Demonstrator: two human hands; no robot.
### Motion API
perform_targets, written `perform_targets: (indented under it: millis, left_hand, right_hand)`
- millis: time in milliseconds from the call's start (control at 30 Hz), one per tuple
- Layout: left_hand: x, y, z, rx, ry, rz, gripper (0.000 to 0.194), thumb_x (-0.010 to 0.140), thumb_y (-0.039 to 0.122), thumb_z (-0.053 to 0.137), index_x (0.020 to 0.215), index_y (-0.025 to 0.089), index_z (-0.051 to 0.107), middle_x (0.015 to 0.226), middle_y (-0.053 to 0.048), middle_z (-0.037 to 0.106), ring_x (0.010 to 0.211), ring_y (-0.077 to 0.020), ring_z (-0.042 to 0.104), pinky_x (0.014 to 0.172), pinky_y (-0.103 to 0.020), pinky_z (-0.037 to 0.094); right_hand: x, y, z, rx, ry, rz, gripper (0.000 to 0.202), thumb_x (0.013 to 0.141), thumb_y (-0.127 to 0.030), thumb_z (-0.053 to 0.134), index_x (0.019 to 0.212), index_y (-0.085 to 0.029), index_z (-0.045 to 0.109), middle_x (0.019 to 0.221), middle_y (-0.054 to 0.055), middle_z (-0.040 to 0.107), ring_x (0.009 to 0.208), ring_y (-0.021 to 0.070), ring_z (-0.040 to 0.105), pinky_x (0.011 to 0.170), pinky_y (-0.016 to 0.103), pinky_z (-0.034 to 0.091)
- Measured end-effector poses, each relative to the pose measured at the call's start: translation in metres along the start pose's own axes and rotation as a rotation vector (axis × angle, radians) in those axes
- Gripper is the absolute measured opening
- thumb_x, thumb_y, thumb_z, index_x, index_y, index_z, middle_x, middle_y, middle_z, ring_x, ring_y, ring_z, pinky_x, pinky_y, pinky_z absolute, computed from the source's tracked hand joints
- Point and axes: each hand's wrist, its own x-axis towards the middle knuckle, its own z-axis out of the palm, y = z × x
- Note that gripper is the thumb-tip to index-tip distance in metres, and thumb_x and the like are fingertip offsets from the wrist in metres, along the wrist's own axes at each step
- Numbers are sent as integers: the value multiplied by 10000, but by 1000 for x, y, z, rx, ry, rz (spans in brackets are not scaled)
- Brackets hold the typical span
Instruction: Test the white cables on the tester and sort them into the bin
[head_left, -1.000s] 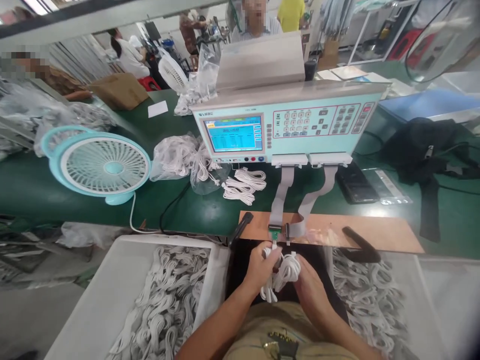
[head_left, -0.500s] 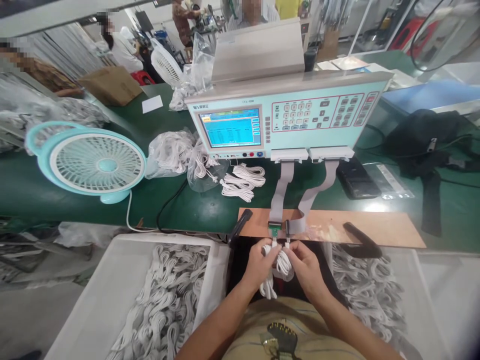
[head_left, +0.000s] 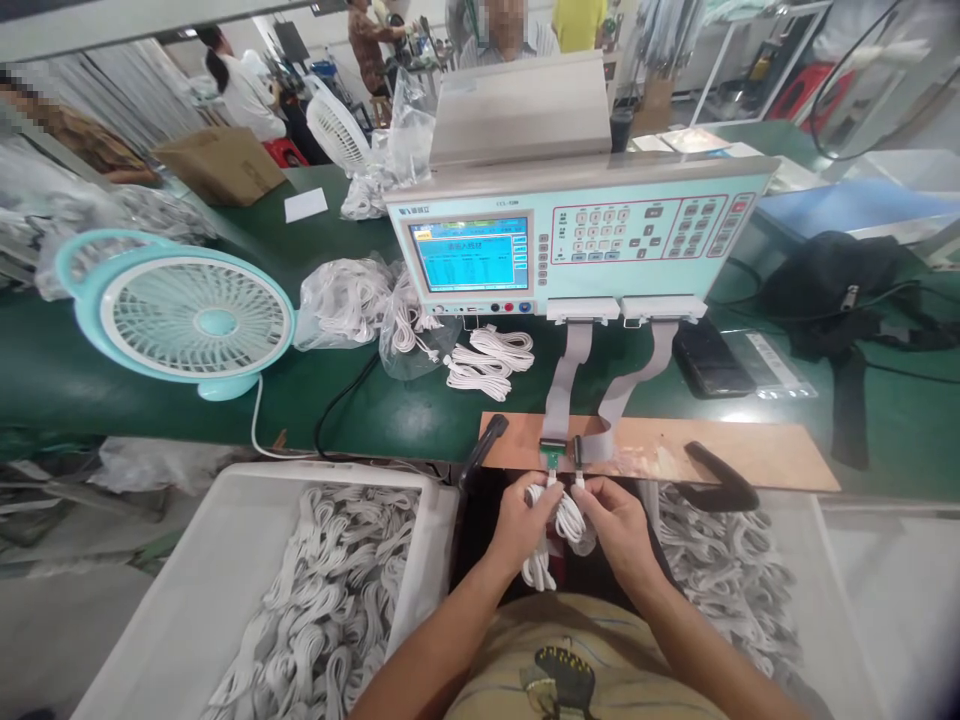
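My left hand is closed on a white cable plug at the green connector board. The bundled white cable hangs between my hands and below them. My right hand pinches the other white plug at the dark connector beside the board. Grey ribbon cables run from both connectors up to the tester, whose blue screen is lit.
A turquoise fan stands on the green table at left. Bagged cables and loose bundles lie near the tester. Bins of cables flank me, left and right. A black clamp sits on the wooden board. People are behind.
The text on the tester's screen has changed. My right hand has shifted slightly right, and its fingers are a little farther from my left hand. The camera view has moved slightly.
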Motion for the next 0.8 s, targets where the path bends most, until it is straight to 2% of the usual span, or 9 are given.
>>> perform_targets:
  millis: [167, 367, 533, 800]
  left_hand:
    - [0, 0, -1, -64, 49, -27, 297, 711, 419, 614, 713, 123, 636, 611, 10, 549, 578, -99, 457, 583, -205, 367]
    - [3, -4, 5, -153, 135, -113, 205, 658, 305, 640, 669, 102, 664, 544, 0, 542, 550, -110, 467, 549, -221, 359]
    - [4, 0, 7, -208, 203, -189, 145, 584, 237, 654, 662, 115, 654, 535, 6, 539, 529, -114, 471, 514, -223, 350]
    - [6, -4, 13, -266, 149, -226, 168, 598, 295, 637, 612, 137, 583, 476, 28, 460, 455, -103, 433, 442, -216, 313]
  right_hand:
    - [4, 5, 0, 87, 13, 120, 379, 646, -492, 714, 639, -140, 573, 547, -6, 507, 478, 112, 395, 463, 220, 328]
    - [7, 8, -7, -53, 4, 95, 430, 636, -572, 674, 601, -152, 585, 553, 5, 507, 535, 150, 448, 482, 225, 360]
    - [13, 7, -11, -29, -91, 113, 428, 549, -577, 729, 611, -168, 619, 536, 1, 501, 574, 176, 481, 491, 220, 392]
    - [11, 5, -8, 75, -107, 131, 442, 488, -556, 776, 655, -168, 645, 619, 9, 582, 576, 167, 504, 555, 229, 452]
